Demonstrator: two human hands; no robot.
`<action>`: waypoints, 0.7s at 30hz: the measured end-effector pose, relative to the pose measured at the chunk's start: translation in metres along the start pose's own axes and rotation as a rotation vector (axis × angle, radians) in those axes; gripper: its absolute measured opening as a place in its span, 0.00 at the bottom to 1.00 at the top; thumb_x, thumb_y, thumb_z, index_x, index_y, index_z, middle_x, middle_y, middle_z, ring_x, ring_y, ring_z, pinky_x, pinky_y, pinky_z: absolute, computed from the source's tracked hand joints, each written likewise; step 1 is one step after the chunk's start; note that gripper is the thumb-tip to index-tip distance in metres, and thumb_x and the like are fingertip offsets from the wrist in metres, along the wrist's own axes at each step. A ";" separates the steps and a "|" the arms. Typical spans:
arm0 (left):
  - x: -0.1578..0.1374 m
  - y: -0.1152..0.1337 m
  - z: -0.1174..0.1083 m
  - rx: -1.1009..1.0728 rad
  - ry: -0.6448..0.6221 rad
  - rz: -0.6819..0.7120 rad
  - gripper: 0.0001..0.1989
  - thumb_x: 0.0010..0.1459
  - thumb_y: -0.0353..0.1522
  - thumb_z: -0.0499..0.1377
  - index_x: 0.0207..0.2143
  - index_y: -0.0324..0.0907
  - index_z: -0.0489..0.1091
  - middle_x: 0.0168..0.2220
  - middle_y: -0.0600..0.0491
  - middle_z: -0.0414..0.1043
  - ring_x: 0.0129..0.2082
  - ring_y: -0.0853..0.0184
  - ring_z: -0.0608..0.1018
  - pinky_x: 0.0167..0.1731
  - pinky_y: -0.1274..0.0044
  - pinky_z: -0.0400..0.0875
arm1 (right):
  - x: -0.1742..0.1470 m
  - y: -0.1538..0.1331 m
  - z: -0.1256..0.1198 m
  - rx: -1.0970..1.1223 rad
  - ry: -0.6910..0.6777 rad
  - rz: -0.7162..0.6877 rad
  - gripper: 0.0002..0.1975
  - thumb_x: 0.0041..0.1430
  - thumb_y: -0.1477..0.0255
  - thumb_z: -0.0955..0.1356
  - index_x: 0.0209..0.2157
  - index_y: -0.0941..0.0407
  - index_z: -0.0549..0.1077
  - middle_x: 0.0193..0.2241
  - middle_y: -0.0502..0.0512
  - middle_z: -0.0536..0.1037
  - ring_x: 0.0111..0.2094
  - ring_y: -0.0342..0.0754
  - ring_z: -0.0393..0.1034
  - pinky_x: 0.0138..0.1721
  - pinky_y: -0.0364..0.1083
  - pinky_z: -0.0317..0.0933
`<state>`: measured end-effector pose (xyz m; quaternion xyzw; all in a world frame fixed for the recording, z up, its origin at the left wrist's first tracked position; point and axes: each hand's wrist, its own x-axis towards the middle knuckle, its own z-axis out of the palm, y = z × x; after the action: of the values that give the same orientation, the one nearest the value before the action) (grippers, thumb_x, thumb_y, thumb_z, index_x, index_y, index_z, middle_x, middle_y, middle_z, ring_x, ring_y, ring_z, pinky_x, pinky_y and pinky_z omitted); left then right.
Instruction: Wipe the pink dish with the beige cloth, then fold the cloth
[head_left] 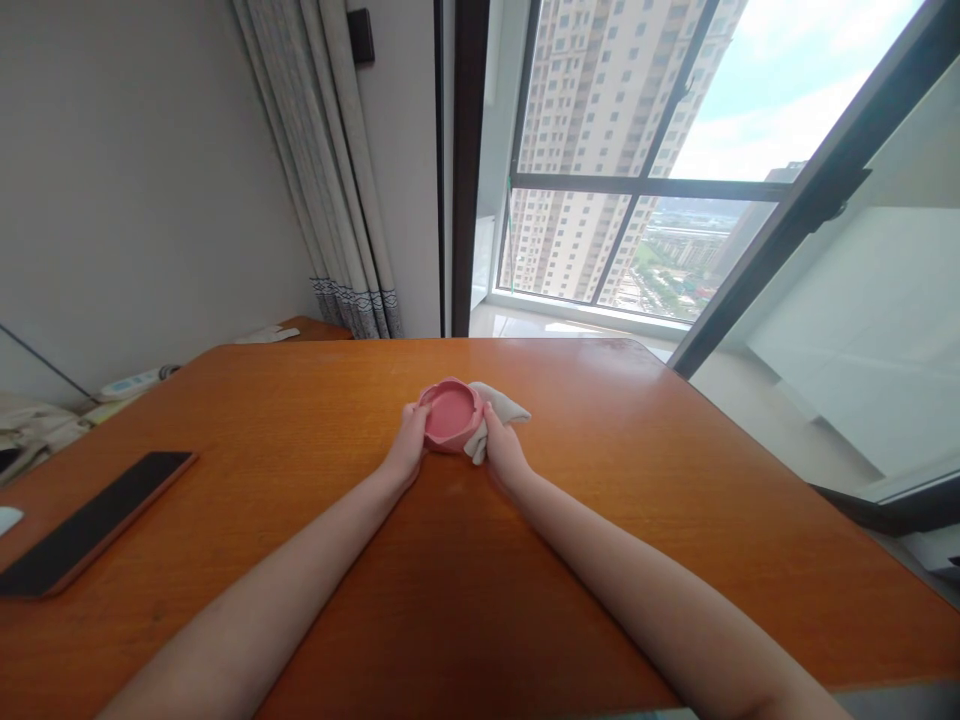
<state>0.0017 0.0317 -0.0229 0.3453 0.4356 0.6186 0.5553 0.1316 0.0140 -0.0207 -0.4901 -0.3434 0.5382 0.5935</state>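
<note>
A shallow pink bowl (452,408) with a wavy rim is held between my two hands over the far middle of the table, its inside facing me. My left hand (409,440) grips its left side, the thumb over the rim and the other fingers hidden. At the right side my right hand (504,448) pinches a greyish-white cloth (501,402) against the bowl's rim. One corner of the cloth sticks out to the right, and another part hangs below the hand. Whether the bowl's bottom touches the table cannot be seen.
The brown wooden table (600,480) has cut-off far corners. A long dark flat pad (97,525) lies on its left, with a white object (9,519) at the frame's edge. Beyond the far edge are a curtain (330,180) and a large window (637,185).
</note>
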 end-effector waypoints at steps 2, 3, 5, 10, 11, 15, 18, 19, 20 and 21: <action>-0.001 0.001 0.002 -0.039 0.020 0.093 0.14 0.53 0.39 0.57 0.39 0.41 0.67 0.39 0.52 0.70 0.42 0.66 0.71 0.43 0.76 0.65 | -0.004 0.004 0.004 0.003 -0.062 0.019 0.23 0.53 0.50 0.62 0.25 0.57 0.71 0.12 0.51 0.72 0.12 0.42 0.61 0.12 0.40 0.52; -0.001 0.001 0.002 -0.059 0.026 0.144 0.14 0.54 0.39 0.56 0.41 0.42 0.67 0.42 0.52 0.70 0.44 0.66 0.71 0.45 0.76 0.64 | -0.006 0.006 0.006 -0.005 -0.115 0.033 0.24 0.53 0.50 0.62 0.22 0.57 0.70 0.11 0.52 0.71 0.11 0.41 0.60 0.11 0.40 0.52; 0.000 0.002 0.000 -0.062 0.022 0.217 0.14 0.55 0.39 0.55 0.43 0.42 0.67 0.46 0.51 0.69 0.48 0.66 0.69 0.48 0.76 0.62 | -0.009 0.012 0.010 -0.016 -0.211 0.051 0.26 0.54 0.50 0.60 0.18 0.57 0.68 0.10 0.53 0.70 0.10 0.41 0.58 0.11 0.41 0.52; 0.004 0.000 -0.005 0.085 0.009 0.114 0.10 0.53 0.37 0.58 0.36 0.42 0.66 0.37 0.53 0.69 0.40 0.67 0.71 0.43 0.76 0.63 | 0.002 0.013 0.003 0.035 -0.049 0.005 0.23 0.52 0.51 0.62 0.30 0.58 0.72 0.14 0.51 0.73 0.14 0.43 0.64 0.14 0.41 0.55; 0.003 -0.001 -0.005 0.115 0.031 0.062 0.11 0.52 0.37 0.59 0.35 0.42 0.64 0.34 0.54 0.68 0.37 0.67 0.71 0.41 0.75 0.64 | 0.005 0.011 0.000 0.047 -0.010 -0.017 0.22 0.51 0.52 0.64 0.33 0.58 0.72 0.18 0.52 0.76 0.18 0.44 0.68 0.16 0.41 0.59; 0.000 -0.001 0.000 0.145 0.104 0.025 0.14 0.51 0.36 0.60 0.39 0.43 0.63 0.35 0.54 0.69 0.36 0.66 0.71 0.40 0.75 0.64 | 0.010 0.000 -0.005 0.060 -0.007 -0.057 0.19 0.50 0.56 0.65 0.36 0.57 0.72 0.30 0.56 0.79 0.32 0.49 0.75 0.28 0.43 0.66; -0.004 0.001 0.004 0.016 0.085 0.140 0.13 0.54 0.36 0.57 0.42 0.44 0.65 0.44 0.52 0.69 0.45 0.65 0.70 0.46 0.75 0.63 | 0.005 0.001 -0.001 0.072 -0.074 -0.017 0.18 0.52 0.57 0.64 0.34 0.58 0.72 0.22 0.54 0.77 0.24 0.47 0.72 0.22 0.42 0.63; -0.005 0.002 0.005 -0.026 0.079 0.172 0.12 0.54 0.35 0.56 0.42 0.44 0.66 0.45 0.52 0.69 0.47 0.65 0.70 0.47 0.75 0.63 | 0.003 0.003 0.002 0.075 -0.112 0.006 0.19 0.53 0.56 0.64 0.34 0.58 0.72 0.18 0.52 0.75 0.19 0.45 0.69 0.19 0.41 0.61; -0.005 0.003 0.006 -0.056 0.077 0.192 0.12 0.55 0.36 0.55 0.42 0.44 0.67 0.46 0.52 0.69 0.48 0.65 0.69 0.47 0.75 0.63 | 0.001 0.006 0.004 0.077 -0.146 0.026 0.20 0.53 0.56 0.63 0.35 0.58 0.72 0.14 0.51 0.72 0.15 0.45 0.66 0.16 0.41 0.58; -0.006 0.004 0.006 -0.072 0.074 0.200 0.12 0.55 0.36 0.55 0.42 0.44 0.67 0.45 0.52 0.69 0.48 0.65 0.69 0.47 0.75 0.63 | 0.000 0.009 0.006 0.080 -0.170 0.038 0.21 0.53 0.55 0.62 0.35 0.59 0.72 0.11 0.49 0.70 0.12 0.44 0.63 0.14 0.41 0.55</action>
<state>0.0060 0.0271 -0.0168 0.3438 0.3967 0.6986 0.4862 0.1236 0.0149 -0.0274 -0.4250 -0.3613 0.6022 0.5712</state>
